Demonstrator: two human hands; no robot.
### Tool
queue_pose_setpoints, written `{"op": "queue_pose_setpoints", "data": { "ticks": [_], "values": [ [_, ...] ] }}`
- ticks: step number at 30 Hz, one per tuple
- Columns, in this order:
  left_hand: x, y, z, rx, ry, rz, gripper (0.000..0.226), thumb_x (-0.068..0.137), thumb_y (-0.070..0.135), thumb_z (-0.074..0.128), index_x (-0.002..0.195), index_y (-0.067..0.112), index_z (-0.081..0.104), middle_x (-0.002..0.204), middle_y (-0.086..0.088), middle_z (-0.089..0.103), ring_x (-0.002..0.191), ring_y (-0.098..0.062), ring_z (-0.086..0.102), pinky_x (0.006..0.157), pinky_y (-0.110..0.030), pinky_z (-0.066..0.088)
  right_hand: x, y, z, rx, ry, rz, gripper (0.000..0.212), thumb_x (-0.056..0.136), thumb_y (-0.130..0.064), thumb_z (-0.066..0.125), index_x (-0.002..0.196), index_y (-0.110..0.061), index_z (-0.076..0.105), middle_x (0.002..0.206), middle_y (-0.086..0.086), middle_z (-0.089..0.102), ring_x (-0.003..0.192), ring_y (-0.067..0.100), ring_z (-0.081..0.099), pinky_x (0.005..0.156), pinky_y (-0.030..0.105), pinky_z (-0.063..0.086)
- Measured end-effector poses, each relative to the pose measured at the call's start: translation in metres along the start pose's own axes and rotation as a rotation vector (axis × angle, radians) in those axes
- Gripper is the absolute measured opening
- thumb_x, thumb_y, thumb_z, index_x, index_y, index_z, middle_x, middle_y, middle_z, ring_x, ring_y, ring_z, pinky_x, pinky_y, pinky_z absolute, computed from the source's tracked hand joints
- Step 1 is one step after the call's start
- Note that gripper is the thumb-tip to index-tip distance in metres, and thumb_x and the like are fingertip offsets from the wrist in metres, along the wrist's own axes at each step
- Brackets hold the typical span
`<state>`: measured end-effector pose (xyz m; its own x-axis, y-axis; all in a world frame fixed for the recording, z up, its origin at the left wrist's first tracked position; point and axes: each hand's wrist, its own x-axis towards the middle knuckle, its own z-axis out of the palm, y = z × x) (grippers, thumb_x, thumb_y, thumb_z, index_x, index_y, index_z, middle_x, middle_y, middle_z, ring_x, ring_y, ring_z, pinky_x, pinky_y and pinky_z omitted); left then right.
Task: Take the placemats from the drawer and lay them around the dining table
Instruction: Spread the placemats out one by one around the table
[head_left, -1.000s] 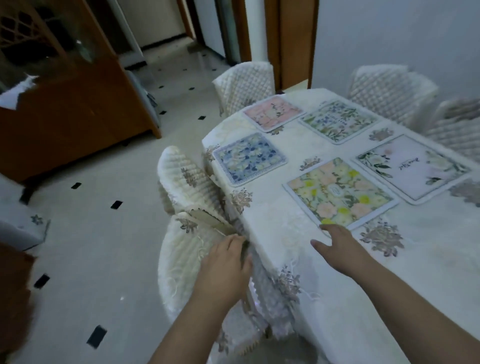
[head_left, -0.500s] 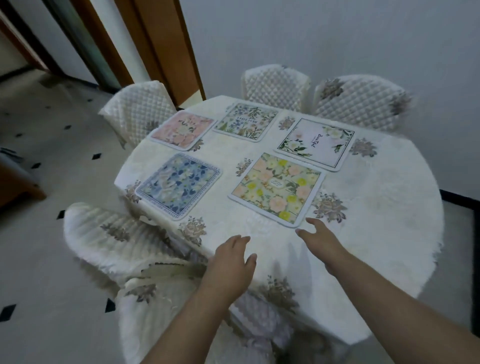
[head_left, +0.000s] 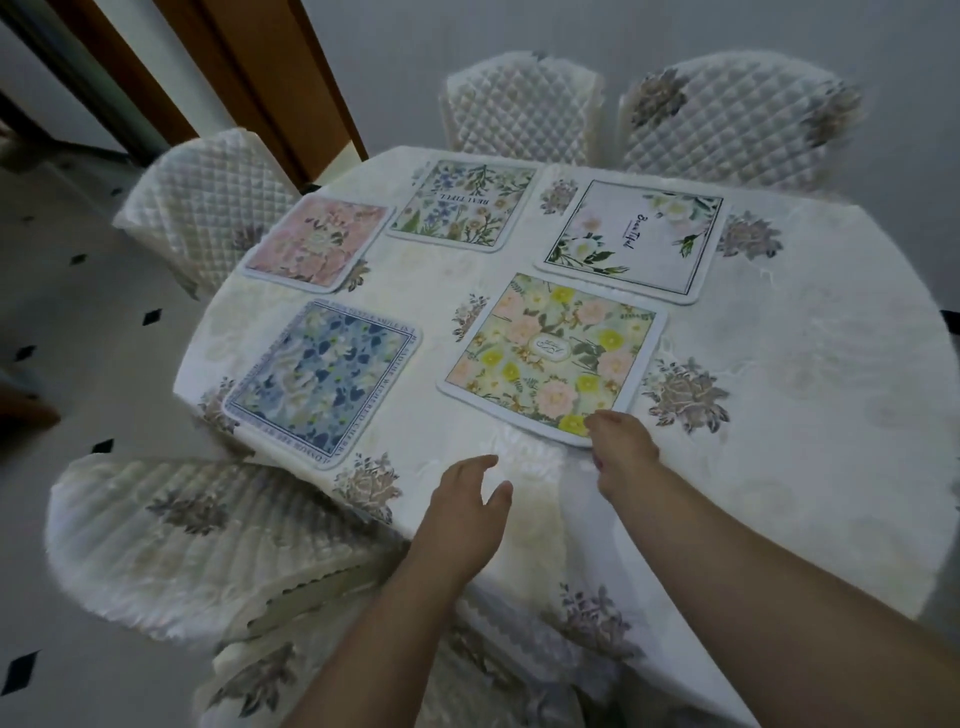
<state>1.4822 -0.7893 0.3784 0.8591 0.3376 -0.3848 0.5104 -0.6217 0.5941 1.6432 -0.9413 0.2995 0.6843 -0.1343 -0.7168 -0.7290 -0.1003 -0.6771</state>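
Five placemats (head_left: 553, 358) on table (head_left: 779, 415); four chairs (head_left: 522, 111); both hands (head_left: 470, 499) loose, empty

You have five placemats (head_left: 556, 358) on the table (head_left: 805, 415): two nearest you side by side, three in a row behind them, chairs (head_left: 524, 109) around.

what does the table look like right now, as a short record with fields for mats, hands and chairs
mats on table: five, all lying flat
mats: pink mat; green mat; white mat; blue mat; yellow mat
surface: white tablecloth with flower prints
left hand: open, over the tablecloth near the table edge, holding nothing
right hand: fingers at the near corner of the yellow mat; grip not clear
chairs: four with quilted covers in view around the table, one at near left
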Motion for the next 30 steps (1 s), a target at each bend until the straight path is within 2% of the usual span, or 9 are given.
{"op": "queue_pose_setpoints", "data": {
  "ticks": [3, 6, 8, 11, 16, 20, 24, 27, 30],
  "values": [
    [0.018, -0.009, 0.0, -0.043, -0.022, -0.005, 0.042, 0.102, 0.047, 0.047, 0.143, 0.041, 0.046, 0.152, 0.007, 0.038, 0.124, -0.009, 0.049, 0.099, -0.029, 0.037, 0.007, 0.003, -0.002, 0.043, 0.036, -0.067, 0.017, 0.09, -0.019, 0.065, 0.105, -0.023, 0.073, 0.099, 0.007, 0.067, 0.069, 0.02, 0.055, 0.061, 0.03, 0.045],
    [0.035, -0.02, 0.001, -0.11, -0.012, -0.003, 0.039, 0.102, 0.045, 0.048, 0.141, 0.044, 0.048, 0.151, 0.006, 0.039, 0.115, -0.006, 0.049, 0.096, -0.03, 0.039, 0.001, 0.008, -0.009, 0.016, 0.065, -0.126, 0.023, 0.091, -0.007, 0.062, 0.105, -0.022, 0.072, 0.088, -0.002, 0.064, 0.073, 0.015, 0.061, 0.067, 0.031, 0.052],
    [0.047, -0.029, 0.001, -0.183, 0.025, -0.028, 0.041, 0.101, 0.042, 0.051, 0.142, 0.044, 0.048, 0.154, 0.003, 0.036, 0.123, -0.012, 0.05, 0.098, -0.033, 0.041, -0.01, 0.018, -0.019, 0.01, 0.068, -0.152, 0.03, 0.089, -0.001, 0.058, 0.107, -0.021, 0.072, 0.083, -0.005, 0.061, 0.074, 0.018, 0.063, 0.063, 0.029, 0.049],
    [0.064, -0.049, 0.001, -0.339, 0.051, -0.143, 0.048, 0.099, 0.038, 0.055, 0.146, 0.043, 0.043, 0.159, -0.001, 0.032, 0.135, -0.025, 0.045, 0.1, -0.039, 0.042, -0.033, 0.051, -0.039, -0.021, 0.084, -0.142, 0.032, 0.089, 0.0, 0.055, 0.107, -0.022, 0.07, 0.085, 0.002, 0.065, 0.055, 0.017, 0.048, 0.051, 0.027, 0.037],
    [0.082, -0.084, -0.001, -0.542, -0.045, -0.269, 0.065, 0.096, 0.036, 0.065, 0.153, 0.035, 0.034, 0.156, -0.01, 0.037, 0.129, -0.034, 0.05, 0.106, -0.051, 0.047, -0.076, 0.111, -0.057, -0.004, 0.143, -0.098, 0.03, 0.09, 0.001, 0.056, 0.106, -0.019, 0.073, 0.093, 0.009, 0.068, 0.052, 0.016, 0.044, 0.051, 0.029, 0.039],
    [0.08, -0.105, -0.001, -0.433, -0.096, -0.221, 0.05, 0.094, 0.032, 0.066, 0.141, 0.026, 0.049, 0.133, -0.008, 0.062, 0.11, -0.028, 0.062, 0.099, -0.049, 0.053, -0.103, 0.143, -0.063, -0.027, 0.223, -0.121, 0.028, 0.088, 0.001, 0.059, 0.096, -0.022, 0.074, 0.098, 0.002, 0.068, 0.062, 0.018, 0.059, 0.058, 0.033, 0.052],
    [0.074, -0.119, 0.0, -0.101, -0.141, -0.077, 0.032, 0.097, 0.038, 0.061, 0.117, 0.014, 0.069, 0.106, -0.005, 0.071, 0.089, -0.023, 0.065, 0.077, -0.036, 0.054, -0.118, 0.158, -0.065, -0.162, 0.271, -0.162, 0.025, 0.09, -0.004, 0.057, 0.096, -0.024, 0.071, 0.096, 0.006, 0.068, 0.053, 0.016, 0.064, 0.045, 0.023, 0.044],
    [0.065, -0.122, -0.001, -0.026, -0.114, 0.016, 0.036, 0.094, 0.035, 0.065, 0.122, 0.013, 0.064, 0.111, -0.006, 0.07, 0.099, -0.027, 0.066, 0.084, -0.039, 0.056, -0.128, 0.167, -0.067, -0.443, 0.429, -0.265, 0.021, 0.092, -0.008, 0.058, 0.103, -0.021, 0.07, 0.125, 0.014, 0.06, 0.095, 0.03, 0.066, 0.072, 0.033, 0.053],
    [0.049, -0.122, 0.006, 0.302, 0.067, 0.236, 0.063, 0.089, 0.032, 0.065, 0.147, 0.017, 0.044, 0.145, -0.011, 0.047, 0.13, -0.034, 0.046, 0.101, -0.046, 0.045, -0.135, 0.17, -0.055, -0.785, 0.532, -0.463, 0.039, 0.093, -0.02, 0.061, 0.133, -0.018, 0.061, 0.155, 0.011, 0.037, 0.134, 0.038, 0.039, 0.105, 0.044, 0.04]
  ]
}}
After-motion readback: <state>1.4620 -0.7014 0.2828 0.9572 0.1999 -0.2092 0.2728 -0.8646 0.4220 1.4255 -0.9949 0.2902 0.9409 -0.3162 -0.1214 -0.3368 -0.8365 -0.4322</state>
